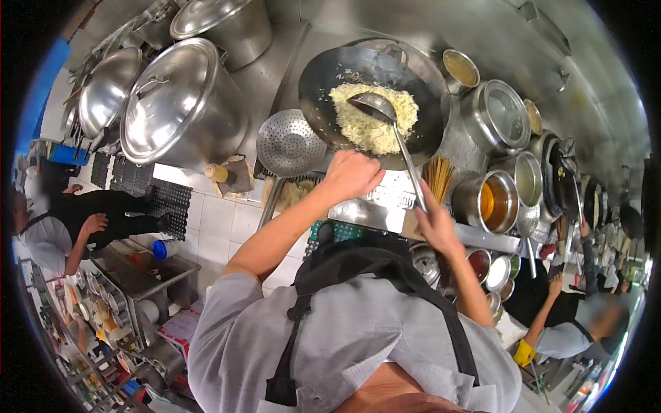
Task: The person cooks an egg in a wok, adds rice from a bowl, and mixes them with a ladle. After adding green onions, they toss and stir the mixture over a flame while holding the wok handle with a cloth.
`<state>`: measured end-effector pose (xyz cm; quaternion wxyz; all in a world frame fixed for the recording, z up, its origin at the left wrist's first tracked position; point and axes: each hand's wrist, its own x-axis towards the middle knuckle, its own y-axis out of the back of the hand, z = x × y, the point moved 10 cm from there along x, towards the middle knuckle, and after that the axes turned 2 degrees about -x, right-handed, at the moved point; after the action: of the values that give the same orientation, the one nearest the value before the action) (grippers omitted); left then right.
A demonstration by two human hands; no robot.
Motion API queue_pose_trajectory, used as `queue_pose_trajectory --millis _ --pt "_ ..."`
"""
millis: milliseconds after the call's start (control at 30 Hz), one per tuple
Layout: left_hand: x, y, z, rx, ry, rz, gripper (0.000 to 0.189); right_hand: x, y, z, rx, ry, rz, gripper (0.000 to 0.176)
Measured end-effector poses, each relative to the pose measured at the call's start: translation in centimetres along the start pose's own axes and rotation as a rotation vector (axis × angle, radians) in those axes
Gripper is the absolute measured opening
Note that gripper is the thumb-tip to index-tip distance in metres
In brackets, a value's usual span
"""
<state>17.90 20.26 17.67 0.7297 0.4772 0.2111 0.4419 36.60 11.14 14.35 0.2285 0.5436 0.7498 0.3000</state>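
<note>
A dark wok [317, 89] sits on the stove, holding a heap of pale yellow rice [354, 122]. My left hand [353, 177] is closed at the near left rim of the wok, where its grip appears to be; the fingers partly hide it. In my right hand [437, 224] is the long handle of a metal ladle [372, 104]. The ladle's bowl rests over the rice, tilted with its rounded side up. A few grains cling to the wok's far wall. Left of the wok lies a perforated strainer [290, 141], its handle passing beside my left forearm.
Large lidded pots [169, 103] stand at the left. Metal pots [487, 206], one with orange-brown liquid, line the right, near a bamboo brush [438, 175]. One co-worker [76, 227] is at far left, another [571, 330] at lower right.
</note>
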Motion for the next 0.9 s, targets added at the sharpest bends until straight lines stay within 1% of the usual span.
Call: queue_pose_trajectory --millis 33,67,100,167,200,233,300,333,367,400,433,467,500,567,633,667,700,733,767,833,867,900 --pt "-0.9 0.5 0.4 0.003 0.002 -0.006 0.034 -1.5 1.3 -1.7 0.018 -0.003 -0.089 0.068" --pt "-0.6 1.1 0.4 -0.025 -0.047 0.094 0.035 -3.1 2.6 -3.4 0.034 -0.008 -0.179 0.067" --pt "0.2 0.1 -0.3 -0.024 -0.038 0.121 0.035 -2.7 2.1 -2.7 -0.049 -0.087 -0.215 0.067" --pt "1.2 -4.0 -1.4 -0.026 -0.036 0.162 0.036 -1.0 0.9 -1.4 -0.21 -0.262 -0.273 0.068" --pt "0.7 -6.6 -2.1 0.004 -0.001 0.151 0.036 1.2 -0.5 1.2 -0.302 -0.341 -0.262 0.071" --pt "-0.1 -7.8 -2.5 -0.001 0.03 0.116 0.036 3.3 -1.0 2.7 -0.372 -0.321 -0.194 0.072" --pt "-4.2 -9.7 -3.1 -0.01 0.102 0.029 0.034 5.4 -1.4 4.5 -0.496 -0.285 -0.07 0.075" --pt "-6.7 -8.6 -2.3 -0.015 0.034 0.202 0.032 5.5 -1.3 4.5 -0.472 -0.252 -0.051 0.077" --pt "-7.2 -6.0 -0.9 -0.04 -0.061 0.378 0.027 5.3 -1.0 4.2 -0.454 -0.218 -0.028 0.078" --pt "-8.1 -3.6 0.4 -0.049 -0.159 0.552 0.023 4.9 -1.1 3.3 -0.415 -0.124 -0.029 0.078" --pt "-5.2 -4.5 -0.4 0.001 -0.064 0.397 0.022 4.5 -1.4 2.0 -0.337 -0.085 -0.078 0.077" --pt "-2.1 -6.2 -1.7 0.037 0.039 0.219 0.022 3.9 -1.5 0.9 -0.292 -0.148 -0.172 0.077" --pt "-1.1 -8.0 -2.6 0.08 0.128 0.04 0.022 3.4 -1.2 -0.5 -0.243 -0.209 -0.255 0.076" --pt "-1.1 -4.1 0.1 0.009 0.053 0.033 0.025 1.2 1.2 -4.0 -0.301 -0.084 -0.293 0.073" --pt "1.0 -2.0 0.1 0.004 0.005 0.068 0.028 0.6 3.1 -5.3 -0.337 0.053 -0.279 0.071" --pt "1.6 -2.2 0.1 0.013 0.001 0.079 0.028 1.7 2.3 -4.0 -0.323 0.008 -0.297 0.069" --pt "1.0 -3.3 0.8 0.001 0.008 0.071 0.029 2.2 1.0 -1.6 -0.355 -0.065 -0.27 0.07" --pt "0.7 -5.8 -0.3 0.0 0.035 0.137 0.029 4.1 -0.7 1.1 -0.401 -0.119 -0.23 0.071" --pt "0.5 -7.4 -1.4 0.008 0.037 0.15 0.029 6.5 -1.3 2.7 -0.455 -0.154 -0.156 0.072" --pt "-3.6 -9.7 -1.4 0.005 0.057 0.156 0.028 6.6 -1.6 3.5 -0.534 -0.179 -0.054 0.076" --pt "-6.2 -9.7 -0.6 -0.013 0.082 0.098 0.029 5.7 -1.0 2.5 -0.539 -0.107 -0.054 0.077" --pt "-7.6 -8.8 0.0 -0.026 0.106 0.04 0.03 4.1 -0.9 1.9 -0.53 -0.092 -0.143 0.077"
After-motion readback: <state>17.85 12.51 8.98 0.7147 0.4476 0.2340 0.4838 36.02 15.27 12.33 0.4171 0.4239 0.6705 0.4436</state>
